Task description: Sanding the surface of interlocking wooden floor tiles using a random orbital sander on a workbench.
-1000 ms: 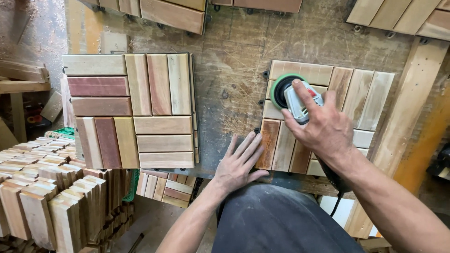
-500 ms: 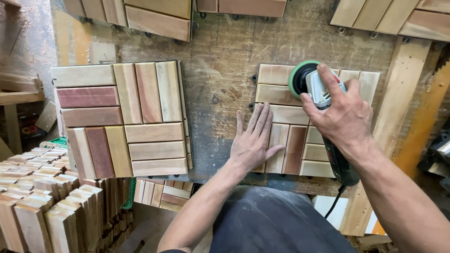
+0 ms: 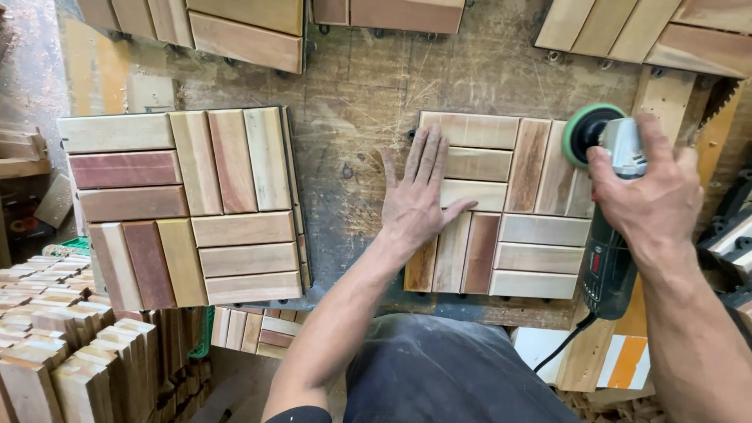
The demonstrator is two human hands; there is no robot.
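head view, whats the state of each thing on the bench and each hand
left hand: flat, fingers spread, pressing on the right slatted wooden tile
right slatted wooden tile: lying flat, held down
right hand: gripping the grey sander with green-rimmed disc
grey sander with green-rimmed disc: disc at the tile's top right corner
left slatted wooden tile: lying flat, untouched

The left hand (image 3: 419, 200) lies flat, fingers spread, on the left edge of a slatted wooden tile (image 3: 501, 207) on the scratched tabletop (image 3: 352, 86). The right hand (image 3: 646, 196) grips a sander (image 3: 607, 211), its green-rimmed disc at the tile's upper right corner. A second tile (image 3: 184, 207) lies well apart to the left.
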